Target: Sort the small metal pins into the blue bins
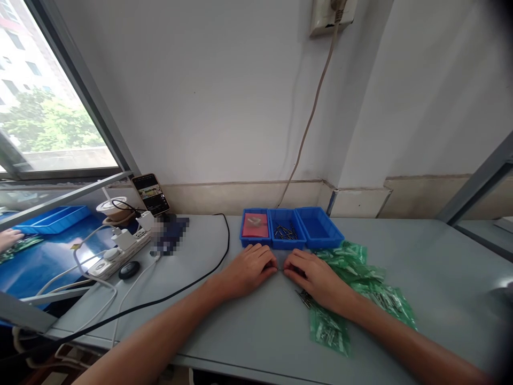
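Grey tabletop (256, 337) spans the lower frame. At lower centre, the left hand (251, 271) and right hand (316, 277) nearly meet, fingers curled; their grip I cannot tell. Blue trays (318, 227) stand just above; metal pieces (305, 299) and green bags (372, 272) lie lower right.

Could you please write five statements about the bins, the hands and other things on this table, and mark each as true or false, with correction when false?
1. Dark metal pieces lie in the middle bin. True.
2. There are only two blue bins in the row. False: there are three, with a left bin and a right bin too.
3. Green bags lie near the right hand. True.
4. The hands are far apart. False: the left hand is close to the right.
5. A phone is propped up at the left. True.
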A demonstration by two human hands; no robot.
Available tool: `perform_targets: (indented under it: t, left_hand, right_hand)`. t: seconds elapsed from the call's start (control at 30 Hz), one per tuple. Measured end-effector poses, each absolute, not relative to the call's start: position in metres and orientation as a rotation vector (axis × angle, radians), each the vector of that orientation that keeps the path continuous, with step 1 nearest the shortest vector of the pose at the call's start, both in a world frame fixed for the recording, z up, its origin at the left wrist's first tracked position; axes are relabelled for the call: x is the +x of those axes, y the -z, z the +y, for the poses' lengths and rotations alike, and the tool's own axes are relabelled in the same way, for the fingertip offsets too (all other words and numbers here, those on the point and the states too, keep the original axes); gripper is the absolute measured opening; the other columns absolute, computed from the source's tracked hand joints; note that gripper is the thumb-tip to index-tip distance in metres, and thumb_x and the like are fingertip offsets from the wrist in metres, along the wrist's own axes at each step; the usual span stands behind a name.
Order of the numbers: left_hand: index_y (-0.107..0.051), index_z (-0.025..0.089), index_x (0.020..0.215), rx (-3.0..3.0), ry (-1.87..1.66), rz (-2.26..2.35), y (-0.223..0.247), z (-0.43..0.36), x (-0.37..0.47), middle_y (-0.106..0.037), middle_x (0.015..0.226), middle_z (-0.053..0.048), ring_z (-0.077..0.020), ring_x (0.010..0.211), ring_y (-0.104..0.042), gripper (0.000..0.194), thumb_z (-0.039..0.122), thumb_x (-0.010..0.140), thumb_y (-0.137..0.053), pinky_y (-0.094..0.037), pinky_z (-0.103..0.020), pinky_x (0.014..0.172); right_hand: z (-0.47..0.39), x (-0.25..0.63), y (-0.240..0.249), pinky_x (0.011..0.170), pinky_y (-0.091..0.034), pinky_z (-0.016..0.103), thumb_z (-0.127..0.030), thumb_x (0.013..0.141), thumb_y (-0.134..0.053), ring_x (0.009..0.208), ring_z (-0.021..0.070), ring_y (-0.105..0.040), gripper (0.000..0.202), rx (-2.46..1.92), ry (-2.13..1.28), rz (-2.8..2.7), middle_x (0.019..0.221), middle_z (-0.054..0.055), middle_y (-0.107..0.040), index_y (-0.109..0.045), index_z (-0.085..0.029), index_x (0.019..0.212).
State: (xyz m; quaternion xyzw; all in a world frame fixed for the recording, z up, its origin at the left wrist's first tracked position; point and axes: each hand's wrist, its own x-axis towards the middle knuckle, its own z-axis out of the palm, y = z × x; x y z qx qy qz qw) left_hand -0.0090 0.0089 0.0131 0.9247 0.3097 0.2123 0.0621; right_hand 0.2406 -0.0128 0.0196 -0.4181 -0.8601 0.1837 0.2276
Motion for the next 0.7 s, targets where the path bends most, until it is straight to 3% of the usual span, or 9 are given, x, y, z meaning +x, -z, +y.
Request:
perform_targets:
  t: [0.23,0.5,0.7]
  left_hand:
    - [-0.058,0.021,0.107,2.811,-0.682,1.020,-0.016,0.007,-0.011,-0.065,0.104,-0.005,-0.0217,0.094,-0.058,0.011,0.031,0.111,-0.057,-0.044,-0.035,0.086]
    - [-0.059,0.021,0.105,2.838,-0.643,1.026,-0.022,0.005,-0.012,-0.063,0.105,-0.005,-0.0225,0.095,-0.056,0.011,0.032,0.109,-0.059,-0.043,-0.036,0.087]
    - [-0.059,0.022,0.113,2.862,-0.568,0.957,-0.024,0.000,-0.013,-0.062,0.113,-0.006,-0.0250,0.099,-0.055,0.043,0.061,0.100,-0.069,-0.043,-0.039,0.091]
  right_hand:
    - [-0.016,0.242,-0.027,0.071,-0.043,0.034,-0.015,0.099,-0.051,0.079,0.0213,-0.058,0.014,-1.314,-0.416,-2.201,0.091,0.001,-0.062,-0.053,-0.025,0.089]
    - [-0.016,0.245,-0.034,0.062,-0.037,0.033,-0.032,0.106,-0.046,0.068,0.0207,-0.054,0.017,-1.464,-0.474,-1.930,0.077,-0.002,-0.060,-0.049,-0.027,0.090]
    - [-0.017,0.245,-0.035,0.062,-0.038,0.033,-0.035,0.106,-0.045,0.067,0.0205,-0.054,0.018,-1.456,-0.484,-1.901,0.076,-0.002,-0.060,-0.049,-0.027,0.090]
